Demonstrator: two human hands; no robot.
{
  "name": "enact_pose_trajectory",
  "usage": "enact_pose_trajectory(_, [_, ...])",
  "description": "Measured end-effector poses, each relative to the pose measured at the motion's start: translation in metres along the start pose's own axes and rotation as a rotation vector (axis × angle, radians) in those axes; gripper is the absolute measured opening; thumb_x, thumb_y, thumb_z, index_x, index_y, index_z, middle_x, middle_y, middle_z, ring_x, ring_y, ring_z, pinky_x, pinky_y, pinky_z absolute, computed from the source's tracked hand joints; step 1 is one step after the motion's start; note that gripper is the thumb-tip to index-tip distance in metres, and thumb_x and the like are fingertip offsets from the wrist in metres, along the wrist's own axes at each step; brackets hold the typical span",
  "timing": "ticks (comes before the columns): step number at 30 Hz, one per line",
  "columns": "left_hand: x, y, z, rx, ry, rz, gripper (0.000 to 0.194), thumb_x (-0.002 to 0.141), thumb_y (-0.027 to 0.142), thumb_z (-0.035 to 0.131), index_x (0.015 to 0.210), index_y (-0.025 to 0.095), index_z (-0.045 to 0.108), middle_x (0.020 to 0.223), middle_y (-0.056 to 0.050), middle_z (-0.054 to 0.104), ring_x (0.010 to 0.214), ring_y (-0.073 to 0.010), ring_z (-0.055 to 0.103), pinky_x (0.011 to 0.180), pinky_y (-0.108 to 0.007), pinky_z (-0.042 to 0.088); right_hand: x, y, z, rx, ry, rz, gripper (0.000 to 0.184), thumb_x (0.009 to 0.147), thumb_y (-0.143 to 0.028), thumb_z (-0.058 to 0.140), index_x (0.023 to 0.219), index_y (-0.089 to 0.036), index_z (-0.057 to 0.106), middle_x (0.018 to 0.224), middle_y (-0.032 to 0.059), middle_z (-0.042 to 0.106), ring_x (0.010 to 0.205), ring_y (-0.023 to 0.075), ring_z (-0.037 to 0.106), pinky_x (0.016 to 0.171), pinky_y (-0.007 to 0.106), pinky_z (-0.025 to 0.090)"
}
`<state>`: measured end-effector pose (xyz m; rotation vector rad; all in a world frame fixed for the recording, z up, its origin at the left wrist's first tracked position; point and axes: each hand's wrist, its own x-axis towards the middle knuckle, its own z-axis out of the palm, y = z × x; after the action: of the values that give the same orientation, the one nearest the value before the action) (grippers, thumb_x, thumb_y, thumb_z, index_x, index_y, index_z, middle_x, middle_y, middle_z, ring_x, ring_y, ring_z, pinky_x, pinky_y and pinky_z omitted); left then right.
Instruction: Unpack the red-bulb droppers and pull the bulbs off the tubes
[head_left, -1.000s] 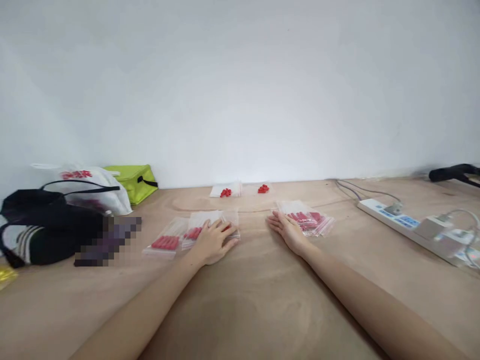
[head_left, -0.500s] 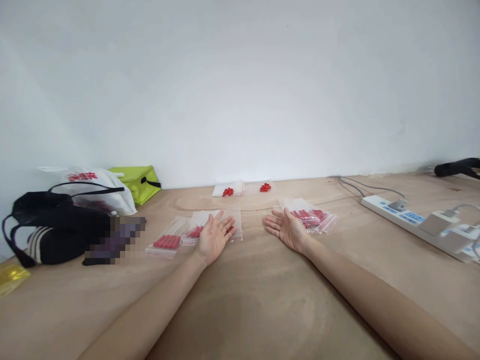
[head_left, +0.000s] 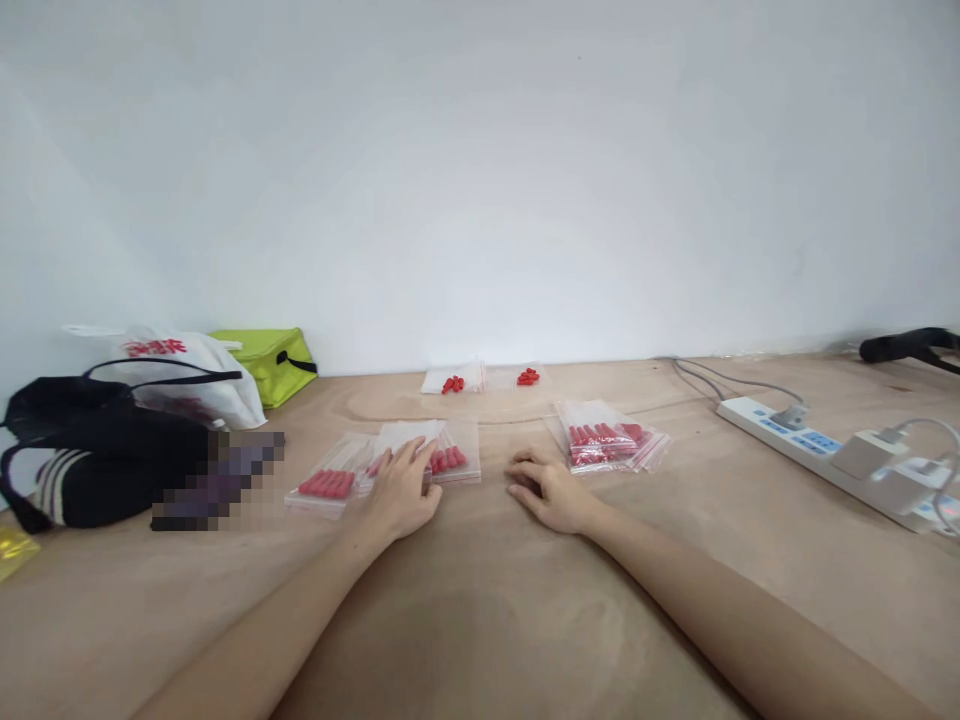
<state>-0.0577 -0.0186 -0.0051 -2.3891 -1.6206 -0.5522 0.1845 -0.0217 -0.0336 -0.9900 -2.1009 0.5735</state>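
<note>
My left hand [head_left: 403, 490] lies palm down, fingers apart, over the near edge of clear zip bags [head_left: 463, 436] that hold red cylindrical pieces [head_left: 448, 459]. Part of those bags is hidden under it. Left of it lies another zip bag [head_left: 327, 487] with a row of red pieces. My right hand [head_left: 551, 490] rests on its side on the wooden table [head_left: 480, 620], fingers curved and thumb apart, holding nothing. Just beyond and right of it is a stack of zip bags [head_left: 604, 437] with red pieces inside.
Two zip bags with small red pieces on top, one left [head_left: 452, 384] and one right [head_left: 528, 377], lie near the wall. A power strip [head_left: 817, 450] with plugs and cables is at right. A black bag [head_left: 127, 460], white plastic bag [head_left: 225, 385] and green bag [head_left: 274, 362] stand at left.
Both hands have turned over from palms up. The left now lies palm down on the bags' edge; the right has curled its fingers and come slightly nearer. The view shifted a little.
</note>
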Motion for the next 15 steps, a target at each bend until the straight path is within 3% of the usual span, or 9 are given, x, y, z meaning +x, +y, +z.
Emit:
enact_pose_trajectory(4, [-0.003, -0.022, 0.001, -0.112, 0.028, 0.012, 0.040, 0.078, 0.022, 0.035, 0.114, 0.013, 0.050, 0.112, -0.010, 0.057, 0.101, -0.0208, 0.054, 0.090, -0.035, 0.042, -0.002, -0.004, -0.001, -0.155, -0.035, -0.103, 0.023, 0.079, -0.023, 0.048, 0.098, -0.018, 0.060, 0.105, 0.0094, 0.053, 0.096, 0.0175, 0.051, 0.085, 0.032, 0.042])
enact_pose_trajectory(9, [0.003, -0.036, 0.002, -0.283, 0.187, -0.101, 0.037, 0.083, 0.033, 0.032, 0.100, 0.016, 0.060, 0.106, -0.007, 0.063, 0.099, -0.0205, 0.057, 0.088, -0.033, 0.043, 0.000, -0.003, -0.001, -0.118, -0.025, -0.064, 0.023, 0.077, -0.022, 0.050, 0.098, -0.018, 0.059, 0.105, 0.0091, 0.053, 0.089, 0.0167, 0.053, 0.080, 0.032, 0.044])
enact_pose_trajectory(12, [0.016, -0.025, 0.003, -0.388, 0.366, -0.186, 0.033, 0.082, 0.031, 0.036, 0.098, 0.018, 0.061, 0.100, -0.006, 0.065, 0.095, -0.0224, 0.058, 0.084, -0.035, 0.045, 0.001, -0.002, 0.000, -0.025, 0.039, 0.007, 0.026, 0.074, -0.022, 0.054, 0.100, -0.019, 0.058, 0.100, 0.0085, 0.054, 0.085, 0.0178, 0.054, 0.078, 0.034, 0.045])
enact_pose_trajectory(15, [0.031, 0.003, 0.009, -0.566, 0.406, -0.083, 0.025, 0.080, 0.028, 0.044, 0.094, 0.021, 0.063, 0.102, -0.005, 0.064, 0.099, -0.0235, 0.056, 0.090, -0.038, 0.041, 0.001, -0.002, 0.001, 0.132, 0.150, 0.124, 0.041, 0.070, -0.024, 0.058, 0.111, -0.021, 0.052, 0.098, 0.0076, 0.054, 0.082, 0.0179, 0.054, 0.078, 0.037, 0.046])
